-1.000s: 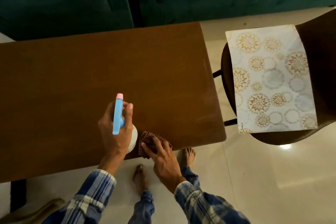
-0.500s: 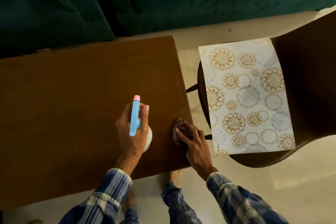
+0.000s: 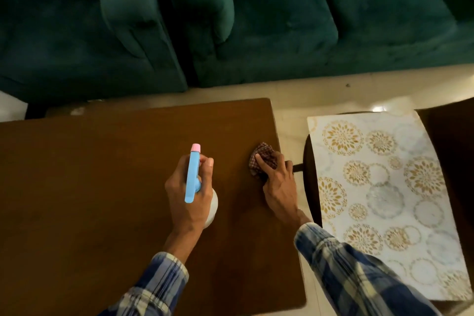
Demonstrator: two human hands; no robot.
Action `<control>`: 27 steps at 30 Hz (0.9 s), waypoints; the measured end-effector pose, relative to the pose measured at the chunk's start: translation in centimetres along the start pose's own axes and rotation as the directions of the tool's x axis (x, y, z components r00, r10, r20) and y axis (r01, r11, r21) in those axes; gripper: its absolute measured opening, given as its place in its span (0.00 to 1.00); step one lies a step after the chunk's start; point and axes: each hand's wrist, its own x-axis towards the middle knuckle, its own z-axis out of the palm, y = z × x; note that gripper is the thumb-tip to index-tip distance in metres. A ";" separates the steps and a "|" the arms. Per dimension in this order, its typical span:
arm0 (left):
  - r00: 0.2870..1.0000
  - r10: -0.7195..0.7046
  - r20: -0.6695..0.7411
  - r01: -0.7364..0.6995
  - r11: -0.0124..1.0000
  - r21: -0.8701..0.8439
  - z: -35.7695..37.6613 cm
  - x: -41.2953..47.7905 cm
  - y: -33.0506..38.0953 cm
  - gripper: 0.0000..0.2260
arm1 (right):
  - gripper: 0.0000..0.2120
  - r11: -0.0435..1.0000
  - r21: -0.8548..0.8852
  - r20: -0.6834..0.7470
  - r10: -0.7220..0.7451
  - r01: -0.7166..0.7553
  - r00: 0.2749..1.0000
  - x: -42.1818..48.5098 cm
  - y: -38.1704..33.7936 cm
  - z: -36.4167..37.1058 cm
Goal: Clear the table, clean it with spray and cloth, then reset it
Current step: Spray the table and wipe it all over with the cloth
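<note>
Left hand (image 3: pixel 188 194) clamped on spray bottle (image 3: pixel 193 173) over table (image 3: pixel 89 187); right hand (image 3: pixel 278 182) at 3 o'clock presses cloth (image 3: pixel 263 158) flat, fingers closed on it.

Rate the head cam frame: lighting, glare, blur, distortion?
Head view: dim and warm, the table dark brown with little surface detail; the green sofa soft and smeared; small glare spots on the floor tiles; wide-angle bending along the table edges; the spray bottle, left hand, right hand and cloth stay readable; the patterned mat is brightest.
</note>
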 end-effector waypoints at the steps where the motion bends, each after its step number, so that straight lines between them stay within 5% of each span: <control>1: 1.000 0.004 -0.010 -0.004 1.000 -0.002 -0.3 0.9 -0.4 0.09 | 0.35 1.000 0.016 -0.003 0.002 -0.002 1.000 0.8 -1.0 0.1; 4: 0.999 -0.010 -0.038 0.009 1.000 -0.020 -1.4 3.1 -1.7 0.07 | 0.31 0.986 -0.009 0.078 -0.163 0.164 0.983 2.9 -5.2 1.3; 8: 0.999 0.007 -0.035 -0.008 1.000 -0.028 -3.4 6.6 -4.5 0.09 | 0.31 0.885 -0.037 0.241 -0.443 0.464 0.864 7.3 -12.4 4.0; 12: 0.997 0.071 -0.019 -0.072 0.995 -0.068 -5.1 10.1 -7.4 0.07 | 0.28 0.851 -0.059 0.235 -0.497 0.522 0.835 13.4 -16.7 5.7; 15: 0.997 0.074 -0.012 -0.075 0.992 -0.102 -5.6 12.7 -9.1 0.08 | 0.31 0.911 -0.085 0.157 -0.387 0.402 0.909 18.2 -15.9 5.1; 18: 0.996 0.088 -0.009 -0.088 0.987 -0.132 -5.5 14.3 -9.6 0.10 | 0.31 0.991 -0.062 -0.002 -0.120 0.120 0.993 20.7 -11.4 2.3; 21: 0.995 0.101 -0.011 -0.102 0.983 -0.151 -5.3 14.7 -9.5 0.10 | 0.32 0.995 -0.022 -0.099 0.092 -0.094 0.991 20.9 -5.8 -0.6; 27: 0.998 0.055 0.021 -0.051 0.985 -0.164 -5.0 12.8 -8.6 0.10 | 0.33 0.982 0.073 -0.135 0.185 -0.177 0.973 17.0 -2.4 -0.8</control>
